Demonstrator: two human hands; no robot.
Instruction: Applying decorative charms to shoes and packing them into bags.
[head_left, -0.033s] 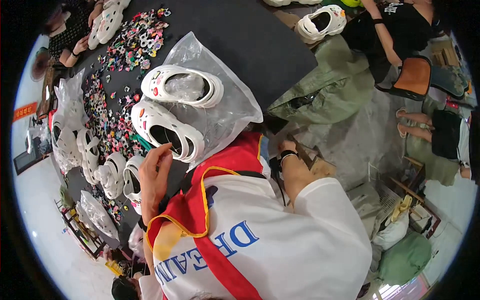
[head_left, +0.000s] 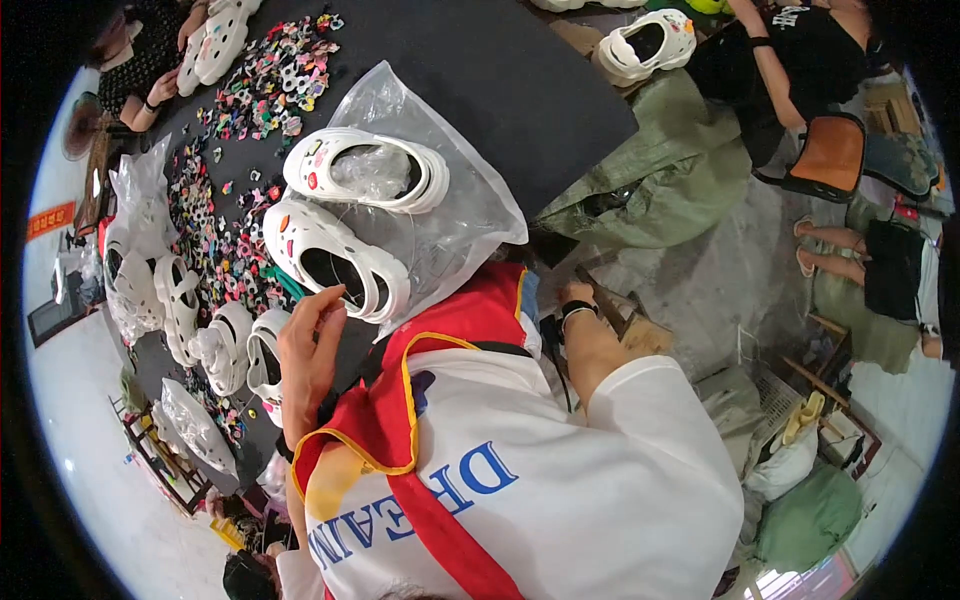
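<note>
Beyond the clear plastic bag (head_left: 462,200), the flat black desk (head_left: 500,90) offers open passage. Two white perforated clogs (head_left: 325,228) on the bag stand in the way just ahead of the left hand (head_left: 308,355); small multicoloured charms (head_left: 228,240) crowd the surface to their left, and other white clogs (head_left: 228,380) bar the hand's left side.

2 white round-toed clogs (head_left: 312,160) lie partly on a clear plastic bag (head_left: 465,195) atop the flat black table (head_left: 490,80). Small multicoloured charms (head_left: 230,245) spread left of them, a crumpled green sheet (head_left: 685,170) right.

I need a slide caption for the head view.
Left hand near two white clogs on a clear bag, colourful charms on a dark table.
</note>
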